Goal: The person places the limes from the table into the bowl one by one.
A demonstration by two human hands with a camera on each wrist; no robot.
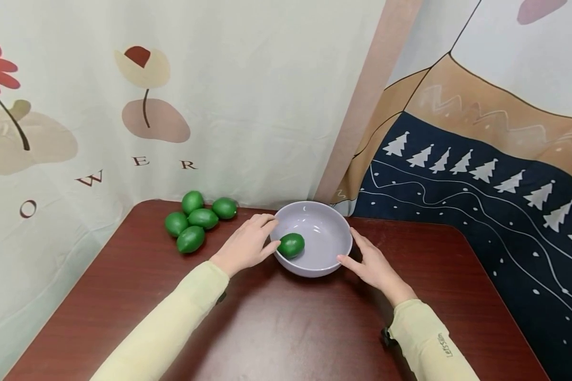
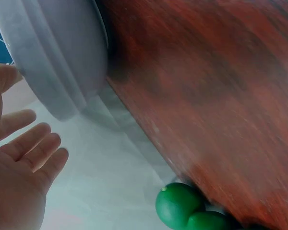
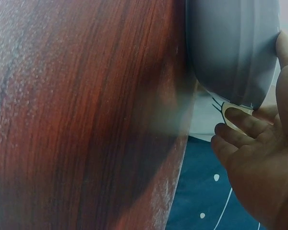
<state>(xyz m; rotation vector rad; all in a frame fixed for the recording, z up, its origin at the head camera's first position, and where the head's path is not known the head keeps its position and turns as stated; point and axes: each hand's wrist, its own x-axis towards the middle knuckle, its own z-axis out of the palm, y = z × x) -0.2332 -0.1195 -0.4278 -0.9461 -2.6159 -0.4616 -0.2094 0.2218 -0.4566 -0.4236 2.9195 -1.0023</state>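
1. The pale bowl sits on the far middle of the table, between both hands, with one green fruit inside against its near-left wall — probably settled there by the slope.
2. The left hand is loosely spread at the left rim; the right hand has parted fingers and thumb at the right rim. Neither looks clenched — together they seem placed to steady or shift the bowl.
3. Five green fruits crowd the far left, perhaps grouped within easy reach.
4. Whether the left thumb touches the inner fruit is unclear; the bowl's underside is hidden, and the left wrist view cuts off the fruit group.
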